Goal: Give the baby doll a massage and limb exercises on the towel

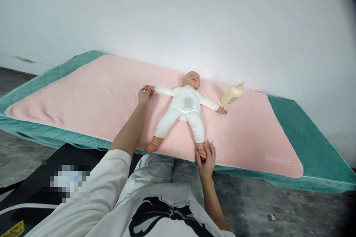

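A baby doll [187, 100] with a soft white body lies face up on a pink mat [111, 92], its arms and legs spread. My left hand [144, 95] is closed around the doll's hand on the left of the view. Around the doll's foot on the right, my right hand [206, 161] curls from the near side, with some fingers spread beside it. Past the doll's other hand lies a pale yellow pump bottle [233, 94], tilted in the view, with dark print on it.
The pink mat covers most of a bed with a green quilted cover [308, 133]. A white wall [178, 14] rises behind it. At the lower left is a black surface [30, 177] with a blurred-out patch. A small scrap [272, 217] lies on the grey floor.
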A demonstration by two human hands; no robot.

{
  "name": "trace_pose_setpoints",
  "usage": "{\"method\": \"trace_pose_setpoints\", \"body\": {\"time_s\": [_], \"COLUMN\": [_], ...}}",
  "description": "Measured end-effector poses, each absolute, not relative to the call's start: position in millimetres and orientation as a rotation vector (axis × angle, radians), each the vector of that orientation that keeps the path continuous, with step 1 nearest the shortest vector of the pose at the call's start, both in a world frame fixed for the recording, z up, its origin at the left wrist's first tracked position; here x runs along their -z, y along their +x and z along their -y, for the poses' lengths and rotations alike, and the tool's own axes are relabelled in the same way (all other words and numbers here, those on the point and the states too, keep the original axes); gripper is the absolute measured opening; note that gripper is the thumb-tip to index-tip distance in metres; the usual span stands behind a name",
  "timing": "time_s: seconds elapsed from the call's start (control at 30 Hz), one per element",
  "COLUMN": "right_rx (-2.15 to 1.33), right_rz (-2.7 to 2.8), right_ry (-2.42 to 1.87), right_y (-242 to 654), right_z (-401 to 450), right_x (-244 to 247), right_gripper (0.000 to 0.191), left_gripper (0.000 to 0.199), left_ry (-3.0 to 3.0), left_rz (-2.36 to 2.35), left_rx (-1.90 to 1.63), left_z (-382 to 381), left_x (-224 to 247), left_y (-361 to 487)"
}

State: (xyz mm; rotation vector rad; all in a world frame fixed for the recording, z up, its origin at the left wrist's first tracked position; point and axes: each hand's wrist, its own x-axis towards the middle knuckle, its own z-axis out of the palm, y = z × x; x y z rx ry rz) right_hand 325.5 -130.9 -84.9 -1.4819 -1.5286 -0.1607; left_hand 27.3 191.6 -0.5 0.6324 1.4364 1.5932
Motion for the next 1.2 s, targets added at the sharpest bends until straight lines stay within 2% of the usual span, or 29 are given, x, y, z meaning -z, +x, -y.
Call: {"method": "trace_pose_setpoints", "body": {"time_s": [0.17, 0.4, 0.5, 0.77, 0.97, 1.2], "right_rx": [0.088, -0.050, -0.066, -0.075, -0.107, -0.153], "right_rz": [1.451, 1.260, 1.239, 1.286, 1.378, 1.354], "right_ry": [-1.512, -1.303, -1.265, -1.210, -1.172, -1.230], "right_y": [326, 324, 323, 318, 314, 309], "right_z": [131, 117, 105, 79, 64, 51], "right_x": [83, 56, 32, -13, -25, -30], "right_gripper": [0.051, 0.058, 0.065, 0.064, 0.065, 0.064], "left_gripper": [0.016, 0.042, 0.046, 0.038, 0.029, 0.031], "left_ry": [0.723, 0.795, 0.989, 1.537, 1.793, 2.000], "left_rz": [-1.432, -1.337, -1.285, -1.167, -1.118, -1.089], "left_rx": [-1.617, -1.814, -1.875, -1.782, -1.691, -1.565], "left_z": [-190, -182, -176, -147, -131, -126], "left_x": [4, -11, -22, -47, -49, -43], "left_y": [25, 40, 50, 79, 95, 100]}}
